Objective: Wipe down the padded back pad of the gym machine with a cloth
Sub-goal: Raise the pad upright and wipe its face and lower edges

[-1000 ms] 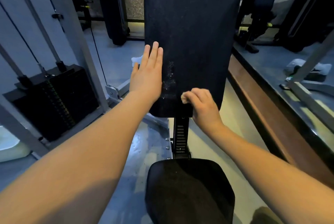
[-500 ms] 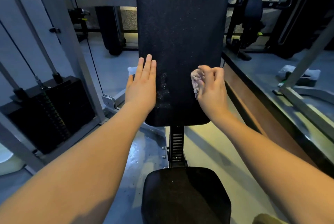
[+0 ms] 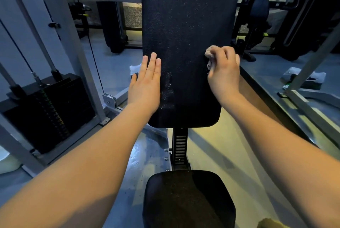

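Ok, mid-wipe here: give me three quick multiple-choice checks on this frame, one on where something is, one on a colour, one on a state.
1. Where on the back pad is the cloth?
A. near its right edge
B. at its bottom left corner
C. on the seat pad below

2. What colour is the back pad?
A. red
B. black
C. white

3. How is the left hand set?
A. closed in a fist
B. gripping the cable
C. open and flat against the pad

Answers:
1 A, the right hand bunches the cloth against the pad close to its right edge.
2 B, its textured cover is black, like the seat pad.
3 C, the fingers lie straight and together on the pad's lower left part, beside pale smears.
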`<state>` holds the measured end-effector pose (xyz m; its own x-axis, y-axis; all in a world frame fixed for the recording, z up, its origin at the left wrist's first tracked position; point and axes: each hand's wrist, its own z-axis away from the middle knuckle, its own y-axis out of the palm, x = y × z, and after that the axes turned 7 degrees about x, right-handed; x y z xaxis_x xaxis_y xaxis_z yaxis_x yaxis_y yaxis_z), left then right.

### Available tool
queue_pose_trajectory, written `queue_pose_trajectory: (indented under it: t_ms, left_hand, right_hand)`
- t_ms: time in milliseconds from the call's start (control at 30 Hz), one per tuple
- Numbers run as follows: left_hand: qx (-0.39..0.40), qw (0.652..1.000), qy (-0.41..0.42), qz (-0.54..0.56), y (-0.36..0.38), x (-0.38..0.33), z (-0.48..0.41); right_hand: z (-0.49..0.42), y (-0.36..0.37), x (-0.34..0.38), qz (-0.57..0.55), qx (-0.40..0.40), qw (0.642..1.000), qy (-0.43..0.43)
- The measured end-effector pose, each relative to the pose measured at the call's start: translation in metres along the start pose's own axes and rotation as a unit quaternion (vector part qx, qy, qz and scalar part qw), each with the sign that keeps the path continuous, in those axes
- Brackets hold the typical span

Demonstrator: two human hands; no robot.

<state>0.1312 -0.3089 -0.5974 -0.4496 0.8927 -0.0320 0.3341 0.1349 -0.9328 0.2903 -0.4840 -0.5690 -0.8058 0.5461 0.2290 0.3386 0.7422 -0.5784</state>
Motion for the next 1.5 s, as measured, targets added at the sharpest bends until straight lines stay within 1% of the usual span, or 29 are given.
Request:
queue_pose_trajectory:
  t_ms: [67, 133, 200, 267, 333, 433, 500, 567, 633, 667, 767, 833, 933, 1033, 1067, 1133, 1233, 1333, 1433, 1500]
  left_hand:
    - [-0.002, 1.000, 0.006, 0.003, 0.001, 0.001, -0.001]
    - [-0.005, 1.000, 0.010, 0.004, 0.003, 0.002, -0.001]
    - [-0.008, 1.000, 0.008, 0.003, 0.003, 0.002, 0.000]
    - [-0.001, 1.000, 0.010, 0.002, 0.001, 0.001, 0.001]
    - [0.006, 1.000, 0.010, -0.007, -0.004, 0.001, 0.002]
    - [0.008, 1.000, 0.002, 0.000, -0.008, -0.002, 0.003]
    - [0.007, 1.000, -0.005, 0.003, -0.009, -0.002, 0.003]
    - [0.011, 1.000, -0.005, 0.003, -0.010, -0.002, 0.004]
    - [0.018, 1.000, -0.005, 0.004, -0.011, -0.004, 0.005]
    - [0.020, 1.000, -0.007, 0.005, -0.011, -0.005, 0.005]
    - [0.015, 1.000, -0.010, 0.000, -0.011, -0.006, 0.005]
    - [0.018, 1.000, -0.011, -0.001, -0.011, -0.005, 0.004]
    - [0.018, 1.000, -0.011, -0.010, -0.010, -0.005, 0.004]
    - [0.007, 1.000, -0.013, -0.017, -0.006, -0.006, 0.003]
    - [0.004, 1.000, -0.014, -0.016, -0.004, -0.006, 0.003]
    - [0.003, 1.000, -0.013, -0.017, -0.004, -0.006, 0.003]
    - [0.011, 1.000, -0.006, -0.015, -0.007, -0.004, 0.004]
    - [0.015, 1.000, -0.001, -0.010, -0.009, -0.003, 0.006]
    - [0.021, 1.000, -0.003, -0.002, -0.011, -0.003, 0.006]
    - [0.020, 1.000, -0.005, -0.004, -0.011, -0.004, 0.006]
  right_hand:
    - [0.021, 0.012, 0.010, -0.006, 0.009, 1.000, -0.005]
    - [0.058, 0.026, 0.022, -0.020, 0.035, 0.998, -0.039]
    - [0.101, 0.042, 0.030, -0.030, 0.097, 0.991, -0.090]
    - [0.136, 0.051, 0.031, -0.041, 0.151, 0.981, -0.119]
    - [0.143, 0.050, 0.027, -0.050, 0.191, 0.973, -0.122]
    - [0.122, 0.030, 0.022, -0.035, 0.237, 0.961, -0.138]
    - [0.107, 0.016, 0.022, -0.036, 0.221, 0.968, -0.115]
    - [0.093, 0.006, 0.020, -0.023, 0.176, 0.982, -0.058]
    - [0.084, 0.002, 0.015, 0.026, 0.136, 0.990, -0.018]
    - [0.083, 0.002, 0.014, 0.049, 0.122, 0.991, -0.017]
    - [0.089, 0.008, 0.013, 0.103, 0.119, 0.985, -0.071]
    - [0.094, 0.011, 0.010, 0.110, 0.134, 0.982, -0.080]
    - [0.076, 0.004, 0.008, 0.056, 0.106, 0.989, -0.092]
    - [0.019, -0.010, 0.016, -0.007, 0.051, 0.992, -0.119]
    - [-0.003, -0.013, 0.021, -0.017, 0.035, 0.991, -0.125]
    - [-0.032, -0.010, 0.033, -0.018, 0.036, 0.990, -0.133]
    - [-0.027, 0.007, 0.048, -0.025, 0.066, 0.990, -0.124]
    - [0.032, 0.025, 0.049, -0.029, 0.126, 0.979, -0.155]
    - [0.111, 0.037, 0.031, -0.025, 0.221, 0.948, -0.228]
    - [0.137, 0.034, 0.017, -0.005, 0.272, 0.920, -0.281]
